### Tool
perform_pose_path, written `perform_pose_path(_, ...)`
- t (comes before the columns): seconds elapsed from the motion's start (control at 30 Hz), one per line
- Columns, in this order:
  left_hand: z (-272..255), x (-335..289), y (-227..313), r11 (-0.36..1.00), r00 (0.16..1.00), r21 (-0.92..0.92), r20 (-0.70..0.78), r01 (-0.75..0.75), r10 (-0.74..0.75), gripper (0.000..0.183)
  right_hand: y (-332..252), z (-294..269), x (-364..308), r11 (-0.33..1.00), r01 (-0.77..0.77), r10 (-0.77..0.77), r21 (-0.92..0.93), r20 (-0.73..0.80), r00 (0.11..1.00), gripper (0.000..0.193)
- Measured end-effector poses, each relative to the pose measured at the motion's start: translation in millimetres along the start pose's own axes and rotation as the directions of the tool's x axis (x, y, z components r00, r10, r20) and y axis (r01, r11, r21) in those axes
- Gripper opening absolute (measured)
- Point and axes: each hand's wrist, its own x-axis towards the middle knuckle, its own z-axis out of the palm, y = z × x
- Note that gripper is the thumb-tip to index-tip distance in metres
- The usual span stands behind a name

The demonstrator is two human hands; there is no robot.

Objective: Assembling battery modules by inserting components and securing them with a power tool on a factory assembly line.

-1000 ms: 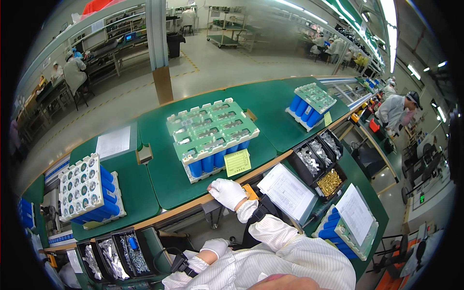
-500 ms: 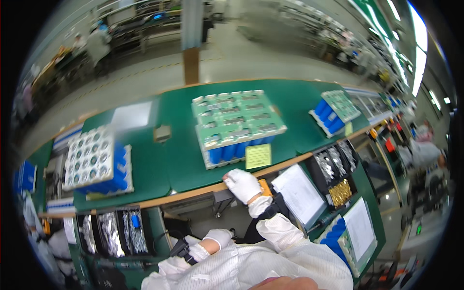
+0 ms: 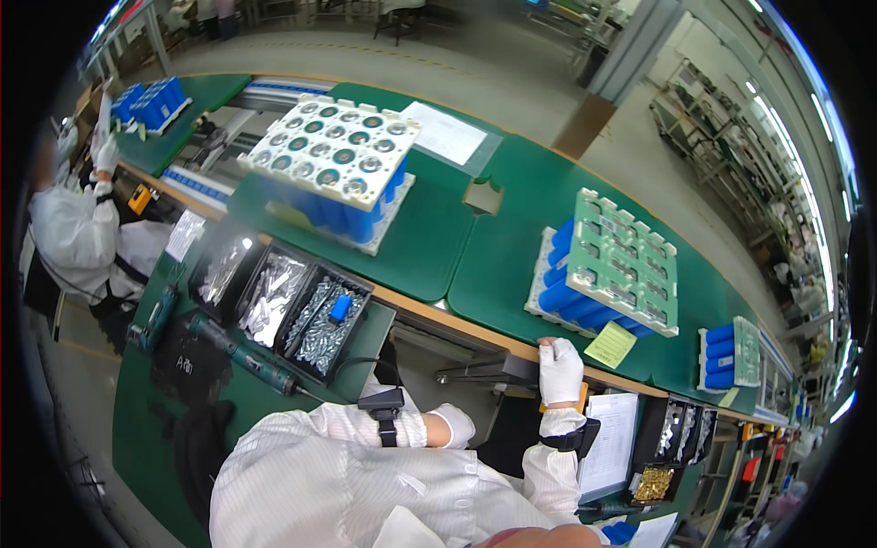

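Observation:
My right hand, in a white glove with bare fingertips, rests at the wooden front edge of the green bench. Its fingers are curled in, and nothing shows in them. Close beyond it stands a battery pack of blue cells with a pale green top frame and a yellow paper tag. My left hand, also white-gloved, lies low in front of my body, below the bench edge. Its fingers are hidden, and I see nothing held there. A second battery pack, with a white holder on top, stands farther left.
At my left, black bins hold metal strips and screws, beside power screwdrivers. Papers and a bin of brass-coloured parts lie to my right. Another pack stands at the far right. A co-worker sits at left.
My view has swung to the left, bringing the left bins, the screwdrivers and the co-worker more fully into the picture. My right hand stays at the bench edge, my left low before my body.

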Motion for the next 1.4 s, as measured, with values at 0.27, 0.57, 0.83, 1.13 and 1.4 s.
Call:
perform_pose_path(0.27,-1.0,0.9,0.0,1.000,1.000,-0.019,0.002,0.017,-0.017,0.029,0.0,1.5,0.0,0.999,-0.013,0.013,0.047,0.004,1.000,0.011)
perform_pose_path(0.57,2.3,6.2,-1.4,0.998,0.999,-0.039,0.021,0.045,-0.044,0.029,-1.7,0.4,0.4,0.999,-0.023,0.022,0.030,0.019,1.000,0.012)
perform_pose_path(0.83,4.6,5.1,-1.8,0.998,0.999,-0.044,-0.008,0.033,-0.034,0.028,1.6,2.8,-0.3,0.998,-0.040,0.039,0.048,0.015,0.999,0.011)
perform_pose_path(1.13,-0.5,4.8,-1.1,0.999,0.999,-0.017,0.016,0.036,-0.035,0.029,-1.4,1.3,1.4,0.999,-0.034,0.034,0.034,0.017,0.999,0.011)
perform_pose_path(1.4,-0.2,3.3,-1.3,1.000,1.000,-0.010,0.012,0.023,-0.023,0.029,0.5,1.9,0.5,0.999,-0.028,0.028,0.044,0.001,1.000,0.010)
